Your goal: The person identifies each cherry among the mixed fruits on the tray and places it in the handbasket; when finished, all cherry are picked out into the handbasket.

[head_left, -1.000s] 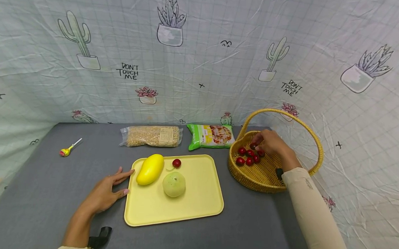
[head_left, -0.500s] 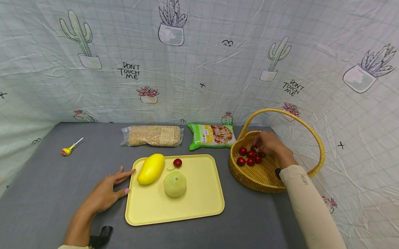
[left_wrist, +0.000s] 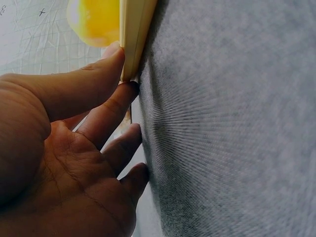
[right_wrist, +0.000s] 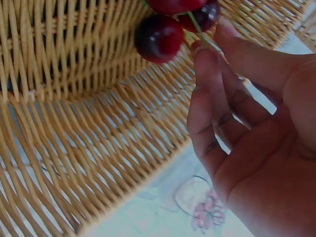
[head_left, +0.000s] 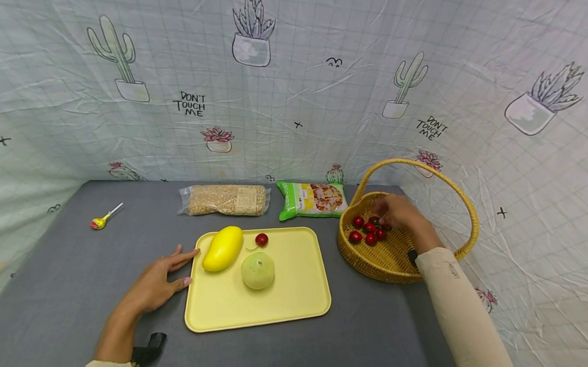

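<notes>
My left hand point(head_left: 154, 286) rests at the left edge of the yellow tray point(head_left: 289, 307). In the left wrist view its thumb and index finger touch the tray's rim, with the other fingers spread. On the tray are a yellow mango point(head_left: 222, 249), a round pale green fruit point(head_left: 258, 271) and a cherry point(head_left: 261, 239) with a stem. My right hand point(head_left: 402, 213) reaches into the wicker basket point(head_left: 364, 266), over several red cherries point(head_left: 370, 239). Close up, a thin green stem from a cherry point(right_wrist: 175, 4) runs between its thumb and index finger, which pinch it.
Behind the tray lie a clear bag of grains point(head_left: 225, 200) and a green snack packet point(head_left: 313, 200). A lollipop point(head_left: 105, 217) lies far left. The basket's tall handle point(head_left: 442, 180) arches over the right forearm. A patterned cloth point(head_left: 277, 107) hangs behind the table.
The right hand's fingers shift slightly among the cherries in the basket; a dark cherry by the fingertips sits a little lower than before. The left hand stays at the tray.
</notes>
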The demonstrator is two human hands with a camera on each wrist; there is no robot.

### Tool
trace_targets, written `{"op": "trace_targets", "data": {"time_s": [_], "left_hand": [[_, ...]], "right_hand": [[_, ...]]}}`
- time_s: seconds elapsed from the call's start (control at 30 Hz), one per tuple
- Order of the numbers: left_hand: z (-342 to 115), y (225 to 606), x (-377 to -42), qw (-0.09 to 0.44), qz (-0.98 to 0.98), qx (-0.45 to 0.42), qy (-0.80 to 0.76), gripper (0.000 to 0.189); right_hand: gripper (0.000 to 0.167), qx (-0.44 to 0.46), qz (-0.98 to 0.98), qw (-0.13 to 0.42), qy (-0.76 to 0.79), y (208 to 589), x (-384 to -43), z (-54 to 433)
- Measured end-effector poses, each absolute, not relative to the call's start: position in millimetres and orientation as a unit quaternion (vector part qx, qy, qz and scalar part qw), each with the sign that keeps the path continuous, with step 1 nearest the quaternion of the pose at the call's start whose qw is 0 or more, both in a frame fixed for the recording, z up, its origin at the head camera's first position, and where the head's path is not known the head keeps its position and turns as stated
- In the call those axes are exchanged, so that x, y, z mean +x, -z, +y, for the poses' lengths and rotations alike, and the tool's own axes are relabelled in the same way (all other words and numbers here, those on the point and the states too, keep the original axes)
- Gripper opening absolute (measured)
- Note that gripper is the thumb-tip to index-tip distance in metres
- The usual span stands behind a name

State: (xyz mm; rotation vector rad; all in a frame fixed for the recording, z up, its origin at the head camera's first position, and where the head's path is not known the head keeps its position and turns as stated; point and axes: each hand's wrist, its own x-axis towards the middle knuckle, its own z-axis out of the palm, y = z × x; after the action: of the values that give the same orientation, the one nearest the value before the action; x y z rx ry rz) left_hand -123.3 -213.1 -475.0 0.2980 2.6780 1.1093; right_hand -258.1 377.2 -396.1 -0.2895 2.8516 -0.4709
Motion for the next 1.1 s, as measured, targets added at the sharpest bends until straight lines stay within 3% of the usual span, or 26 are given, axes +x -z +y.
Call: {"op": "trace_targets", "data": {"time_s": [0.3,0.63,1.1], "left_hand": [[-214.1,475.2,-125.0,0.116,0.914,0.100,-0.376,0.071],[-213.5,474.7,-124.5,0.112,0.914,0.103,-0.376,0.070],[-214.0,474.7,-125.1,0.120,0.915,0.099,-0.371,0.071]], "right_hand": [[0.034,-0.096,0.980,0.073,0.159,370.0,-239.9,365.6],[0.026,-0.164,0.968,0.010,0.188,360.1,-215.5,341.1],[0.025,-0.222,0.950,-0.015,0.220,352.2,-189.6,286.1]]}}
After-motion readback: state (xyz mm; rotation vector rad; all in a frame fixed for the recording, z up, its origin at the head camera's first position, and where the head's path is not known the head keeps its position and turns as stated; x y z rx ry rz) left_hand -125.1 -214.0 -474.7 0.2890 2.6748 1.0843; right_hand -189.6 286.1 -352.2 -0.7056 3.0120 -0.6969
